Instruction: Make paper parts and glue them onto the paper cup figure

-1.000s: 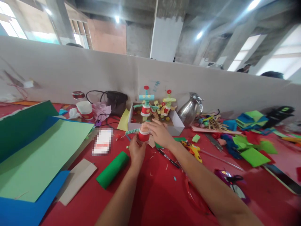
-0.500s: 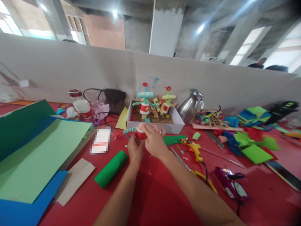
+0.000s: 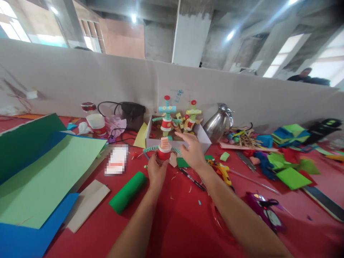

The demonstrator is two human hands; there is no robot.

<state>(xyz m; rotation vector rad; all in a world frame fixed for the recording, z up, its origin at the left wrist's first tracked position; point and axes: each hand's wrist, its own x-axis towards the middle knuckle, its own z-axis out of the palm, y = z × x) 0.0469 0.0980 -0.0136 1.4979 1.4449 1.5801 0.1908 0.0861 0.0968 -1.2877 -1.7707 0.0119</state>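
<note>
A small paper-craft robot with a red cup body, an orange folded neck and teal spring arms stands on the red table. My left hand is closed round its base from below. Just right of it, my right hand is lifted off the figure with its fingers spread, above a green felt piece. Behind both hands a white box holds two finished robots.
Big green and blue paper sheets cover the left. A green felt roll, a pen, a yellow glue gun, a steel jug, a black bag and stacked felt pieces lie around.
My right hand has left the top of the small robot and moved right, opening. The folded orange neck now shows on the figure. My left hand keeps its grip.
</note>
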